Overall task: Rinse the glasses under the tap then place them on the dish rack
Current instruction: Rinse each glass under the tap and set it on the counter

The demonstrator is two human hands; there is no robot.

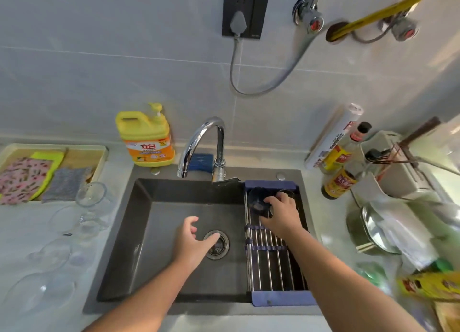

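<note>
Head view: dark sink point(139, 232) set in a pale counter, chrome tap point(199, 142) arched over its far edge. Dish rack point(273, 264), steel rods with blue ends, spans the right side of the sink.

Right hand point(282, 214) is on the far end of the rack, palm down, fingers curled round a glass point(256, 199) that stands on the rods, thumb at its rim. The glass looks dark against the basin; its near side is hidden by the hand. Second glass point(290, 194) sits just behind the fingertips, mostly hidden; cannot tell if it touches the first.

Left hand point(194, 237) hovers over the basin just left of the drain point(219, 247), fingers loosely spread, holding nothing. The 2 hands are well apart.

Stemmed glasses point(90, 197), at least 3, are on the counter left of the sink, blurred; cannot tell which are upright.

Yellow dish soap bottle point(145, 137) stands behind the sink's left corner, a blue sponge point(201, 161) behind the tap. Wooden tray point(82, 157) at far left carries folded cloths point(22, 177). On the right counter: 2 sauce bottles point(339, 182), a roll of wrap point(333, 137), a lidded pot point(373, 229). Black wall socket point(245, 10) has a plug in it.
</note>
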